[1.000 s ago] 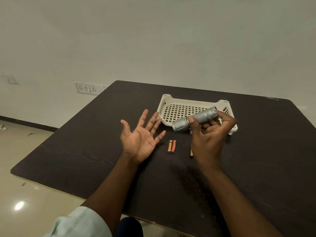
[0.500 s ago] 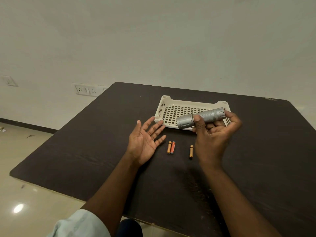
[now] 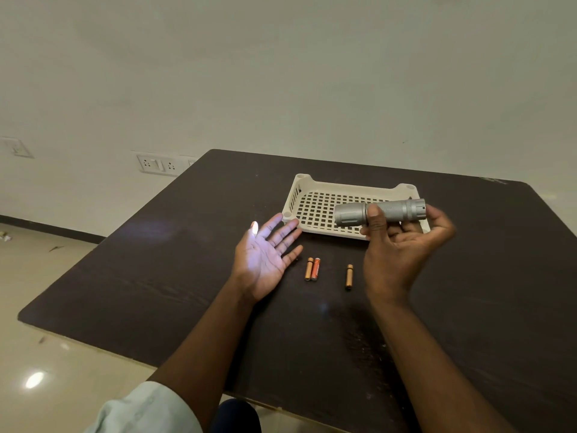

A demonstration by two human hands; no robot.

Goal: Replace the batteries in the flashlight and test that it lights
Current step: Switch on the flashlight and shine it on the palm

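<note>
Gripped around its knurled barrel by the right hand [image 3: 401, 245], the silver metal flashlight [image 3: 379, 211] lies level in the air above the near edge of the cream perforated plastic tray [image 3: 315, 195], its wider head end pointing left. The thumb crosses the front of the barrel and the fingers curl under and behind the tail end. The left hand [image 3: 265, 254] is spread flat and empty, palm up, just left of the flashlight's head, and a pale bluish-white patch of light falls across the palm, brightest at the thumb tip. A fainter glow shows on the dark brown wooden table [image 3: 156, 276] further left. Between the two hands, three small copper-and-orange batteries [image 3: 313, 269] lie on the table: two touching side by side, and the third apart to the right, near the right wrist. A pale sleeve [image 3: 146, 410] covers the left upper arm
</note>
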